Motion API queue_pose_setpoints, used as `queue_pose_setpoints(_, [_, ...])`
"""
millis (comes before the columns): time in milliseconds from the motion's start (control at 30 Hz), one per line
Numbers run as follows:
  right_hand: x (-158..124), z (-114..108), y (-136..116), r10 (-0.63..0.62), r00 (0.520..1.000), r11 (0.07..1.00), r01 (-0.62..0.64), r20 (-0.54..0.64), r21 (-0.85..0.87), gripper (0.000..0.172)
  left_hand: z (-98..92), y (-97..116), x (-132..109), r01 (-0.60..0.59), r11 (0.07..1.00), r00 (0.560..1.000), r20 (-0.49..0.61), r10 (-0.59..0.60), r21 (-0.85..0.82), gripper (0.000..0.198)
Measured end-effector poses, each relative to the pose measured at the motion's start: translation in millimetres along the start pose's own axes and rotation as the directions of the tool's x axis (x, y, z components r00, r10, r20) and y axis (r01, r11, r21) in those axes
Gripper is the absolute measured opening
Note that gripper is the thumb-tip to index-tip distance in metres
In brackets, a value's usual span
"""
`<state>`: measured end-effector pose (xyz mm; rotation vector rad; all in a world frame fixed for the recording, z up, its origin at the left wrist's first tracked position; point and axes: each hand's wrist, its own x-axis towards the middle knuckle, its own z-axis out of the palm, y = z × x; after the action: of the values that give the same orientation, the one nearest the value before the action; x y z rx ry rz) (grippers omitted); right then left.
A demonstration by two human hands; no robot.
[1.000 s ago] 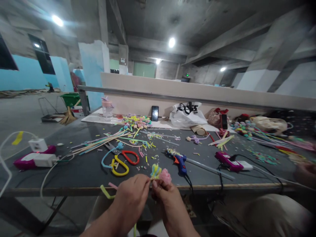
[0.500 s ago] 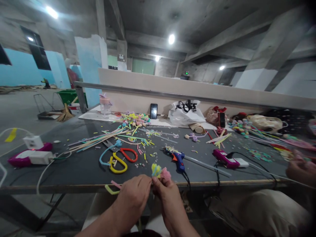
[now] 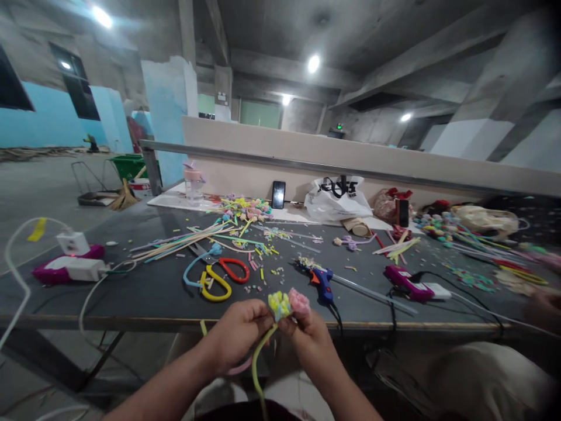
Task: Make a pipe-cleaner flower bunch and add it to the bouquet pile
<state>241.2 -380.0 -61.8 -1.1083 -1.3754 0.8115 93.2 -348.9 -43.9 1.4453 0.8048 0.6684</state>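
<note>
Near the table's front edge, my right hand (image 3: 312, 346) is closed in a pinch under a yellow pipe-cleaner flower (image 3: 277, 303) and a pink pipe-cleaner flower (image 3: 299, 302). Some light blue shows at the yellow flower's base. My left hand (image 3: 240, 334) has its thumb and fingers pressed together right beside the yellow flower; what lies between them is hidden. A yellow-green pipe cleaner (image 3: 256, 369) hangs down from the flowers between my hands. Below my left hand a pink strand (image 3: 241, 367) shows in part.
Yellow-and-red-handled scissors (image 3: 216, 285) and a blue glue gun (image 3: 323, 285) lie beyond my hands. Magenta power strips (image 3: 405, 282) with trailing cables sit on both sides. Pipe cleaners (image 3: 175, 248), scraps, a phone (image 3: 278, 195) and a white bag (image 3: 337, 200) are farther back. Another person's hand (image 3: 543, 310) is at right.
My left hand has turned and opened out slightly beside the flowers. The yellow-green pipe cleaner now hangs in plain view between my hands. The view has shifted a little left.
</note>
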Motion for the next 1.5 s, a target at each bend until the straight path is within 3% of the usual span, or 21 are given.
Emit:
queue_pose_setpoints(100, [2.1,1.1,-3.7,0.114,0.965,0.941,-0.18,0.234,0.286,0.023,5.5,-5.4,-3.4,0.118,0.943,0.986,0.148,-0.075,-0.312,0.032])
queue_pose_setpoints(167, [2.5,2.3,0.2,0.144,0.931,0.889,-0.27,0.335,0.37,0.022,7.5,-9.9,-6.6,0.235,0.859,0.958,0.258,-0.126,-0.454,0.035])
queue_pose_setpoints(300, [4.0,1.8,6.7,0.185,0.942,0.859,-0.293,0.279,0.42,0.019,2.8,-16.5,-10.2,0.283,0.781,0.943,0.308,-0.123,-0.556,0.031])
queue_pose_setpoints(467, [7.4,-2.1,1.2,0.213,0.948,0.874,-0.293,0.235,0.389,0.021,-5.0,-16.1,-8.1,0.247,0.847,0.947,0.301,-0.11,-0.47,0.027])
queue_pose_setpoints(533, [7.8,-1.2,-0.1,0.211,0.948,0.87,-0.293,0.237,0.398,0.021,-5.0,-11.6,-7.4,0.227,0.876,0.96,0.249,-0.127,-0.425,0.027])
queue_pose_setpoints(633, [5.2,5.9,2.5,0.215,0.96,0.844,-0.274,0.178,0.46,0.019,-4.6,-1.8,-7.1,0.088,0.975,0.996,0.048,-0.079,-0.206,0.025])
queue_pose_setpoints(700, [1.0,13.7,6.3,0.241,0.964,0.828,-0.264,0.111,0.495,0.017,-5.0,2.9,-7.3,-0.025,0.995,0.992,-0.122,0.036,0.093,0.023])
queue_pose_setpoints(733, [-1.5,17.9,8.4,0.261,0.961,0.82,-0.268,0.086,0.505,0.017,-5.2,3.6,-7.6,-0.068,0.963,0.977,-0.177,0.117,0.262,0.021])
queue_pose_setpoints(833, [-7.9,29.3,14.2,0.324,0.946,0.798,-0.281,0.014,0.533,0.02,-4.1,-1.0,-9.2,-0.146,0.715,0.917,-0.179,0.357,0.683,0.019])
queue_pose_setpoints(933, [-9.1,35.7,19.2,0.351,0.933,0.792,-0.252,-0.077,0.557,0.022,-0.3,-10.4,-11.2,-0.189,0.436,0.876,-0.05,0.479,0.88,0.023])
queue_pose_setpoints(967, [-8.4,36.6,20.8,0.349,0.932,0.799,-0.238,-0.102,0.552,0.022,1.1,-12.9,-11.7,-0.191,0.386,0.875,-0.022,0.484,0.903,0.025])
queue_pose_setpoints(1033, [-6.5,36.8,23.9,0.346,0.928,0.818,-0.225,-0.141,0.529,0.022,3.0,-15.3,-12.0,-0.192,0.371,0.882,-0.007,0.471,0.909,0.026])
queue_pose_setpoints(1100, [-5.1,35.5,25.8,0.35,0.92,0.843,-0.227,-0.177,0.488,0.022,3.4,-14.1,-10.9,-0.196,0.46,0.896,-0.033,0.443,0.866,0.027])
queue_pose_setpoints(1167, [-5.1,33.5,25.2,0.361,0.909,0.866,-0.244,-0.209,0.436,0.022,2.2,-10.3,-8.4,-0.179,0.63,0.92,-0.098,0.379,0.755,0.026])
queue_pose_setpoints(1233, [-6.2,31.5,21.4,0.357,0.907,0.887,-0.254,-0.225,0.386,0.022,-0.1,-6.0,-5.3,-0.116,0.822,0.955,-0.166,0.247,0.558,0.024])
queue_pose_setpoints(1300, [-7.6,29.9,15.2,0.343,0.916,0.893,-0.25,-0.207,0.374,0.021,-2.8,-3.3,-2.9,-0.028,0.953,0.983,-0.167,0.081,0.301,0.021])
queue_pose_setpoints(1400, [-9.0,27.4,5.6,0.306,0.946,0.876,-0.234,-0.11,0.422,0.021,-6.6,-6.0,-2.5,0.122,0.987,0.992,-0.011,-0.124,-0.101,0.021])
queue_pose_setpoints(1500, [-9.3,24.7,1.0,0.278,0.959,0.82,-0.264,0.051,0.507,0.02,-8.0,-15.5,-6.1,0.235,0.893,0.968,0.174,-0.18,-0.384,0.022])
